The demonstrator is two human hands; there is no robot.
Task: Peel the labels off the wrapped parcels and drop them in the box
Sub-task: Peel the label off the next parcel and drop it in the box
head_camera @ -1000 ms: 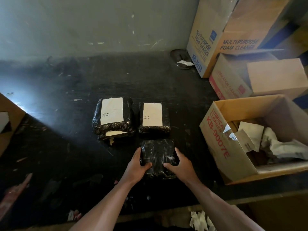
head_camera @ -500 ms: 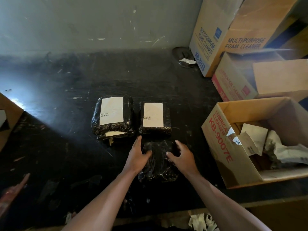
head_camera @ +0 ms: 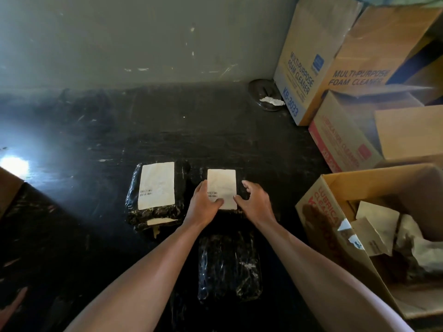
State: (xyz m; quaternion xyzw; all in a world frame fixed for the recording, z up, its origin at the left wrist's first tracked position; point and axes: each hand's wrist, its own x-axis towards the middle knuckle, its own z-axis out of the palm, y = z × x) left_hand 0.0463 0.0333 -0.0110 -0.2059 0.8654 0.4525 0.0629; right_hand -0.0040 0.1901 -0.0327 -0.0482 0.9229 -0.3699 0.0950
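Observation:
Three black-wrapped parcel spots lie on the dark table. The middle parcel (head_camera: 239, 174) carries a white label (head_camera: 223, 183). My left hand (head_camera: 203, 203) grips its left edge, thumb lying on the label. My right hand (head_camera: 255, 200) hovers at its right edge, fingers spread, thumb at the label's lower right corner. A bare parcel (head_camera: 229, 267) without a label lies between my forearms. To the left, a stack of two labelled parcels (head_camera: 157, 185) sits untouched. The open cardboard box (head_camera: 318, 212) at the right holds peeled labels (head_camera: 376, 219).
More cardboard boxes (head_camera: 311, 68) stand stacked at the back right against the wall. A round metal lid (head_camera: 263, 97) with a paper scrap lies beside them. Another carton edge (head_camera: 9, 185) pokes in at the left.
Both hands left the bare parcel near me and moved forward onto the middle labelled parcel. The bare parcel stays where it was released.

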